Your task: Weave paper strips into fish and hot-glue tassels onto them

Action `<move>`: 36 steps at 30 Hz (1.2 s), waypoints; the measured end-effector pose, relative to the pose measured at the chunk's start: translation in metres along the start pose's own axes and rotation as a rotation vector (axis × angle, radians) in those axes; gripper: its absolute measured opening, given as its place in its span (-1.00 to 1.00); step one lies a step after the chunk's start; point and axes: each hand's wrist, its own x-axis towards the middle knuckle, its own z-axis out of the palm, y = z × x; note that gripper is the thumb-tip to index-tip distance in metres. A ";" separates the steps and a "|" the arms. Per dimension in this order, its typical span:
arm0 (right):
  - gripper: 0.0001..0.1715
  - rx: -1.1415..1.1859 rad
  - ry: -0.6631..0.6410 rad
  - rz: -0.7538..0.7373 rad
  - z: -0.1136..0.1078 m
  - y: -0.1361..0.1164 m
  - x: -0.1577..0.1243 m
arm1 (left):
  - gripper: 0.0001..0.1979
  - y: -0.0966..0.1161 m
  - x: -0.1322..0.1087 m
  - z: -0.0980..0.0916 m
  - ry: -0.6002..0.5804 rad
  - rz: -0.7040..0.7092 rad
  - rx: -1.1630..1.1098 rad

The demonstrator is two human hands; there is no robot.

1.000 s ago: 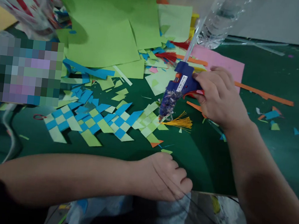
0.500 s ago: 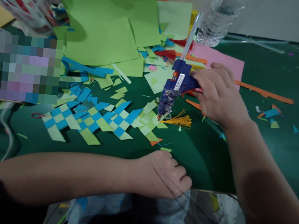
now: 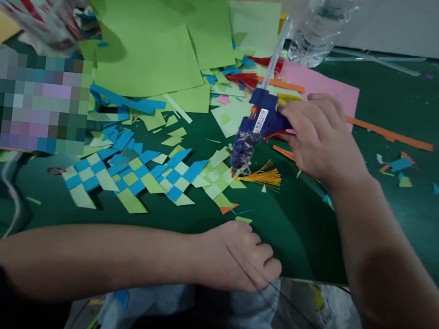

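My right hand [image 3: 320,138] is wrapped round the handle of a dark blue hot glue gun [image 3: 262,114], with a clear glue stick [image 3: 277,53] standing out of its back end. The gun points down, and its nozzle is at the top of a yellow tassel [image 3: 263,175], beside the right end of a woven paper fish chain [image 3: 132,173] in blue and green. Whether the nozzle touches the paper is too small to tell. Nearer the table's front edge, my left hand [image 3: 239,255] is curled into a fist; thin dark lines cross it, and its palm is hidden.
Green paper sheets [image 3: 149,47] and a pink sheet [image 3: 325,86] lie at the back. A clear plastic bottle [image 3: 320,31] stands behind the gun. Red tassels [image 3: 244,78], orange strips [image 3: 391,134] and paper scraps are scattered around. A white cable [image 3: 15,206] runs at the left.
The glue gun has shifted very slightly left at its back end, tilting a little with my right hand. My left hand and the woven paper have stayed in place.
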 end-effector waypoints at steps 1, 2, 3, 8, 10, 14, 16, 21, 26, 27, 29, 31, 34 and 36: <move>-0.52 0.001 0.000 -0.002 0.000 0.000 0.000 | -0.76 0.000 0.000 0.000 -0.007 0.001 0.000; -0.52 0.007 0.001 0.002 0.001 0.000 0.000 | -0.76 0.000 0.000 0.000 -0.019 0.003 0.003; -0.51 0.021 -0.008 0.013 0.001 0.000 -0.001 | -0.77 0.000 -0.001 0.000 -0.032 0.006 0.008; -0.45 0.118 -0.072 0.063 0.002 0.001 -0.004 | -0.76 0.001 0.000 0.001 -0.006 0.015 0.027; -0.46 0.115 -0.085 0.075 0.001 0.001 -0.004 | -0.75 0.001 0.001 0.002 0.014 0.016 0.030; -0.49 0.056 -0.036 0.038 -0.001 -0.001 -0.003 | -0.76 0.000 0.001 0.003 0.026 0.012 0.026; -0.49 0.037 -0.013 0.024 -0.001 -0.001 -0.002 | -0.76 0.000 0.001 0.003 0.041 0.006 0.024; -0.50 0.040 -0.026 0.034 -0.001 -0.002 -0.001 | -0.75 0.000 0.001 0.002 0.041 -0.006 0.009; -0.52 -0.005 -0.023 0.014 -0.003 -0.002 0.000 | -0.75 0.001 0.000 0.002 0.020 -0.005 0.014; -0.52 -0.005 -0.025 0.011 -0.003 -0.002 0.000 | -0.75 0.001 0.000 0.002 0.007 0.002 0.019; -0.53 0.009 -0.032 0.015 -0.004 -0.003 0.000 | -0.76 0.001 0.000 0.002 -0.009 0.011 0.027; -0.55 0.037 -0.079 0.046 -0.006 -0.003 0.000 | -0.75 0.001 0.000 0.002 0.000 0.013 0.028; -0.57 0.087 -0.183 0.130 -0.008 -0.005 0.001 | -0.74 0.001 0.001 0.003 0.035 0.001 0.026; -0.57 0.104 -0.199 0.149 -0.009 -0.005 0.001 | -0.74 0.001 0.001 0.002 0.053 -0.001 0.020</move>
